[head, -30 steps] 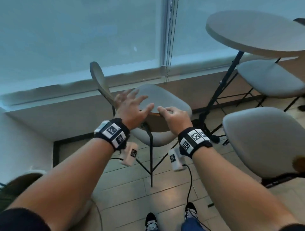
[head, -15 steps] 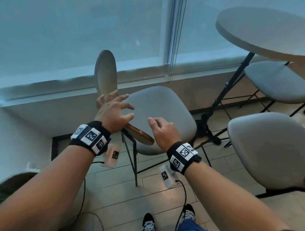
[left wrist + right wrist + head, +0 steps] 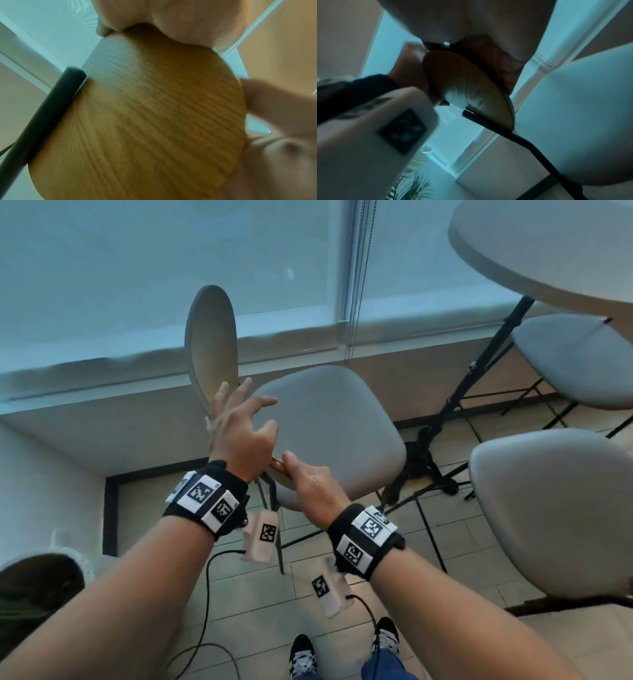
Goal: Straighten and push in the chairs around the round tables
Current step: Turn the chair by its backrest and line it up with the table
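Observation:
A grey padded chair [image 3: 329, 426] with an oval, wood-backed backrest [image 3: 212, 344] stands in front of me, its seat towards the round table [image 3: 548, 251] at upper right. My left hand [image 3: 243, 422] rests its palm on the near edge of the backrest with the fingers spread and lifted. My right hand [image 3: 311, 487] grips the same edge lower down, thumb along the wood. The left wrist view shows the wooden back [image 3: 145, 115] and a black frame tube [image 3: 42, 115]. In the right wrist view my fingers [image 3: 505, 70] curl round the backrest [image 3: 462, 81].
Two more grey chairs [image 3: 561, 508] [image 3: 579, 357] stand at the right by the table's black leg [image 3: 479, 364]. A low wall and window sill [image 3: 102, 371] run behind the chair. A pot [image 3: 34, 577] sits at lower left. Cables hang from my wrists over the tiled floor.
The chair has turned so its backrest shows more of its face and its seat points towards the table. My left fingers lifted and spread; my right hand came back onto the backrest edge.

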Demonstrator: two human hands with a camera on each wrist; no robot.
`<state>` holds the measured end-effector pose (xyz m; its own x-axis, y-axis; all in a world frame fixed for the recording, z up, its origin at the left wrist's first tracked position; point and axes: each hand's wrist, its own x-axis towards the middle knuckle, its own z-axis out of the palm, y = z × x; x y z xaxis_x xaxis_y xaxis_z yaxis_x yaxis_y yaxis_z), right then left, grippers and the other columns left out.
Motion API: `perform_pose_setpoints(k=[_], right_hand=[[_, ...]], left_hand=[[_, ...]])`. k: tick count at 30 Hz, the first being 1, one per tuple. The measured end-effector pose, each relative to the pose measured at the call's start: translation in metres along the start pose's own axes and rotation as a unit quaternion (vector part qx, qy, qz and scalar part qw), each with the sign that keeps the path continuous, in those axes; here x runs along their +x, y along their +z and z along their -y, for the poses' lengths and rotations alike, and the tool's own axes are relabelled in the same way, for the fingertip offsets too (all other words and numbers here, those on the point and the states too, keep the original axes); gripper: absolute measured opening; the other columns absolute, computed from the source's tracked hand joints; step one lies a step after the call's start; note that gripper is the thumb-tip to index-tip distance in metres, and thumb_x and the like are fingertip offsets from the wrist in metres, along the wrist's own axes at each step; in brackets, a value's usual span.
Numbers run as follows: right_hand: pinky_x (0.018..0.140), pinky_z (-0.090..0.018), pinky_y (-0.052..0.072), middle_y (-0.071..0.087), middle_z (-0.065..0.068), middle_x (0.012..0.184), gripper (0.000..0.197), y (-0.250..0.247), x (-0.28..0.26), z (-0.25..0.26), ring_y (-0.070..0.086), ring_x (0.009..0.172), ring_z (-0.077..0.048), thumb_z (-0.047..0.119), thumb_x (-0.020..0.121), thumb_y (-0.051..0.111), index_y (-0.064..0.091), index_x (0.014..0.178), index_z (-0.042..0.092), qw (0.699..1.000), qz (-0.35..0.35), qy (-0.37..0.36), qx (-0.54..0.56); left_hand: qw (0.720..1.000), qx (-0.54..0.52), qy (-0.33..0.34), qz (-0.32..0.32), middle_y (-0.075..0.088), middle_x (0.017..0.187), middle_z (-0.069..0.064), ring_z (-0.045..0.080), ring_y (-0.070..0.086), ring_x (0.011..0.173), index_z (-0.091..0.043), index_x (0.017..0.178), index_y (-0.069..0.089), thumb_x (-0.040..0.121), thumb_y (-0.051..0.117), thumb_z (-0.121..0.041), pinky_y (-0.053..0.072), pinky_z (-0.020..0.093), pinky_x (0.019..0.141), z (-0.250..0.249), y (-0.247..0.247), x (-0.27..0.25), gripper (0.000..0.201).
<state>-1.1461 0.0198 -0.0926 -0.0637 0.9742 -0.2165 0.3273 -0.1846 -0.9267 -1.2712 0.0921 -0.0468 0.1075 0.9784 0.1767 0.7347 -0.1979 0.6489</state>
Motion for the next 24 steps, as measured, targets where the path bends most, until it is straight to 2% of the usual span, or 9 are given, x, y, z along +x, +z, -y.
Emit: perform_pose_setpoints(k=[4,9,12,13,15,18,21,23,24], right_hand=[[0.079,-0.034,0.046,0.071,0.003,0.090,0.059,0.000,-0.010,0.000,0.061,0.086,-0.014,0.073,0.082,0.031,0.070,0.088,0.029,1.000,-0.025,0.000,0.005],[0.085,-0.038,0.049,0.072,-0.006,0.091,0.062,-0.005,-0.009,-0.009,0.064,0.089,-0.020,0.066,0.090,0.036,0.072,0.097,0.016,1.000,-0.014,-0.014,0.010],[0.097,-0.040,0.046,0.071,-0.008,0.112,0.055,-0.033,0.009,-0.039,0.063,0.105,-0.020,0.057,0.096,0.043,0.070,0.111,0.012,0.998,-0.031,-0.023,-0.041],[0.104,-0.038,0.041,0.066,-0.007,0.125,0.052,-0.048,0.019,-0.057,0.058,0.117,-0.019,0.054,0.096,0.047,0.066,0.122,0.013,0.993,-0.053,-0.013,-0.101],[0.114,-0.034,0.028,0.048,-0.008,0.147,0.066,-0.079,0.045,-0.102,0.041,0.137,-0.021,0.058,0.093,0.051,0.048,0.140,0.012,0.960,-0.086,0.034,-0.263],[0.118,-0.045,0.019,0.025,-0.008,0.160,0.088,-0.116,0.085,-0.170,0.019,0.147,-0.025,0.072,0.086,0.045,0.029,0.150,0.014,0.901,-0.084,0.118,-0.409],[0.116,-0.059,0.012,0.008,-0.004,0.164,0.097,-0.141,0.128,-0.214,0.005,0.149,-0.031,0.081,0.079,0.037,0.017,0.154,0.023,0.862,-0.064,0.166,-0.475],[0.111,-0.067,0.009,-0.002,0.000,0.164,0.102,-0.151,0.150,-0.229,0.001,0.148,-0.038,0.091,0.069,0.036,0.010,0.153,0.038,0.865,-0.067,0.198,-0.456],[0.109,-0.068,0.013,-0.006,0.003,0.163,0.103,-0.154,0.154,-0.234,0.004,0.146,-0.041,0.094,0.064,0.037,0.008,0.150,0.046,0.874,-0.077,0.207,-0.432]], left_hand=[[1.000,-0.006,0.009,0.003,0.037,0.156,-0.006,0.017,0.017,0.147,-0.037,0.113,0.067,0.072,0.046,-0.031,0.015,0.061,0.115,0.000,-0.003,0.002,0.046],[0.999,0.007,0.034,0.025,0.035,0.157,-0.004,0.018,0.016,0.147,-0.034,0.116,0.067,0.072,0.047,-0.033,0.013,0.063,0.115,0.004,-0.008,0.006,0.048],[0.995,0.058,0.037,0.077,0.027,0.160,0.001,0.021,0.008,0.149,-0.032,0.126,0.061,0.074,0.049,-0.041,0.010,0.066,0.114,0.007,-0.012,0.016,0.055],[0.991,0.083,0.035,0.095,0.024,0.161,0.002,0.021,0.004,0.149,-0.033,0.129,0.058,0.074,0.049,-0.046,0.007,0.067,0.114,0.007,-0.013,0.018,0.057],[0.985,0.128,0.032,0.109,0.021,0.162,0.000,0.019,-0.002,0.150,-0.038,0.132,0.056,0.075,0.049,-0.053,0.001,0.067,0.114,0.006,-0.010,0.019,0.060],[0.982,0.156,0.033,0.102,0.021,0.162,-0.007,0.015,-0.002,0.150,-0.043,0.130,0.056,0.076,0.047,-0.061,-0.002,0.066,0.115,0.003,-0.005,0.017,0.058],[0.982,0.162,0.037,0.094,0.023,0.160,-0.012,0.012,0.001,0.149,-0.048,0.124,0.057,0.075,0.044,-0.065,-0.001,0.065,0.115,0.007,-0.003,0.017,0.054],[0.984,0.146,0.043,0.091,0.024,0.159,-0.016,0.008,0.001,0.149,-0.054,0.119,0.055,0.072,0.042,-0.067,0.000,0.066,0.115,0.008,-0.002,0.017,0.050],[0.986,0.135,0.047,0.087,0.024,0.158,-0.017,0.007,0.002,0.149,-0.056,0.116,0.054,0.071,0.042,-0.067,0.001,0.067,0.115,0.007,-0.001,0.017,0.048]])
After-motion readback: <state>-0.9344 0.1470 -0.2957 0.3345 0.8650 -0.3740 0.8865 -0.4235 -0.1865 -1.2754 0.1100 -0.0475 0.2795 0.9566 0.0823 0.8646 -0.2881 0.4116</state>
